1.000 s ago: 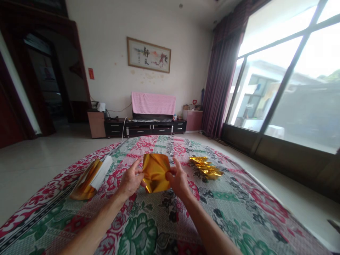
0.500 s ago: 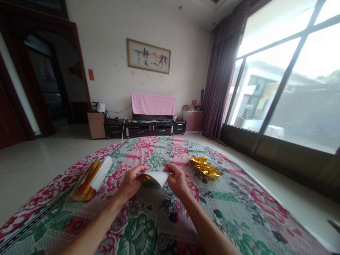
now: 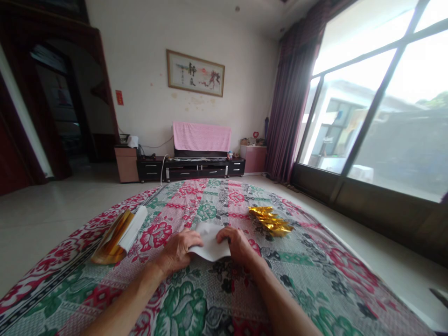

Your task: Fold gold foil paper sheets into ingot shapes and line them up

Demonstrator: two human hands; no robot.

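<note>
Foil sheet [image 3: 209, 242] lay between the two hands, low over the patterned tablecloth [image 3: 182, 303], white side up and nearly flat, its near edge bowed in a shallow wave. The left hand [image 3: 180, 248] had its fingers closed on the left edge, the fingertips reaching a little way over the white face. The right hand [image 3: 238, 243] gripped the right edge, its fingers curled over the far right part; what lay beneath the sheet on either side was hidden.

Half a second earlier the sheet had been curled and tipped, with a patch of gold showing under it; a second earlier its gold face had been turned to the viewer. By this moment only white showed, and both hands bent further over the edges.

To the right and farther off, a row of folded gold pieces [image 3: 270, 221] rested on the cloth, and to the left lay a stack of gold and white sheets [image 3: 117, 238]; neither had moved. Beyond the cloth stood a low black cabinet [image 3: 213, 171].
</note>
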